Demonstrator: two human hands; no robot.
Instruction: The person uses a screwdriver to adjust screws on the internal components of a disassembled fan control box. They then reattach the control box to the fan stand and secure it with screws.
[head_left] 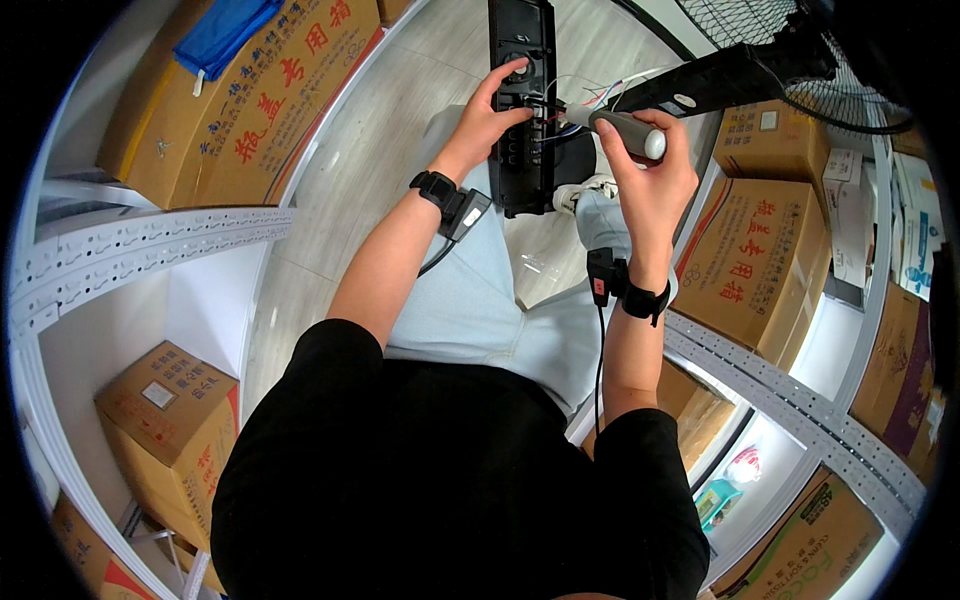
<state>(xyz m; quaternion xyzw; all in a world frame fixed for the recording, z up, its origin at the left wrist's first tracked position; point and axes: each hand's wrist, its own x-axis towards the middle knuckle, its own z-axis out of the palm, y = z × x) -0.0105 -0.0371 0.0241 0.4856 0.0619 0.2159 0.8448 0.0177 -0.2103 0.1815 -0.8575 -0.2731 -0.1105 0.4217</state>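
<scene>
My left hand grips the long black control panel at its left side, its index finger and thumb resting on the face, which has round fittings and buttons. My right hand holds a grey-handled tool, probably a screwdriver, pointing toward the panel; its tip is hard to make out among thin coloured wires. Behind it a black fan column with a wire guard lies at an angle. Both my wrists wear black straps with small devices. My jeans-clad legs are below the panel.
Metal shelving surrounds me on both sides, holding cardboard boxes. A blue cloth lies on the upper left box. A pale plank floor shows around my legs.
</scene>
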